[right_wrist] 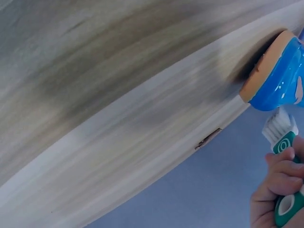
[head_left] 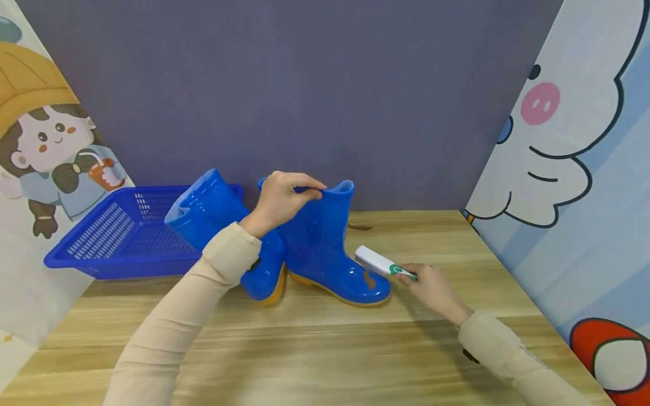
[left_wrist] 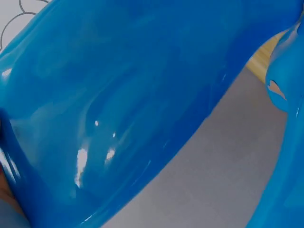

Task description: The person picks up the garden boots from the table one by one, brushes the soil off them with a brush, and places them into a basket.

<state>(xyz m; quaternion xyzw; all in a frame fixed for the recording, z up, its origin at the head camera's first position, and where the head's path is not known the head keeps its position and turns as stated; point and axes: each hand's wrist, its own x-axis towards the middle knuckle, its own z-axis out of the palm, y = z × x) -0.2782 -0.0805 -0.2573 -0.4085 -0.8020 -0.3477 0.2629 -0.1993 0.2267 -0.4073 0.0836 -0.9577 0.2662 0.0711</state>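
A blue rain boot (head_left: 320, 242) with a yellow-orange sole stands upright on the wooden table, toe to the right. My left hand (head_left: 281, 197) pinches its top rim between thumb and fingers. On the toe is a brown patch (head_left: 369, 280). My right hand (head_left: 429, 287) grips the green-and-white handle of a scrub brush (head_left: 376, 260). Its white bristles (right_wrist: 279, 126) are close to the toe; contact cannot be made out. A second blue boot (head_left: 213, 208) leans to the left beside the first, partly behind my left forearm. Blue boot surface (left_wrist: 118, 95) fills much of the left wrist view.
A blue plastic basket (head_left: 127, 225) sits at the back left, with the leaning boot overlapping its right end. Behind the upright boot lies a small brown strip (head_left: 359, 226) on the table (head_left: 325, 355). A grey panel (head_left: 304, 84) rises along the back edge; cartoon-printed panels flank the sides.
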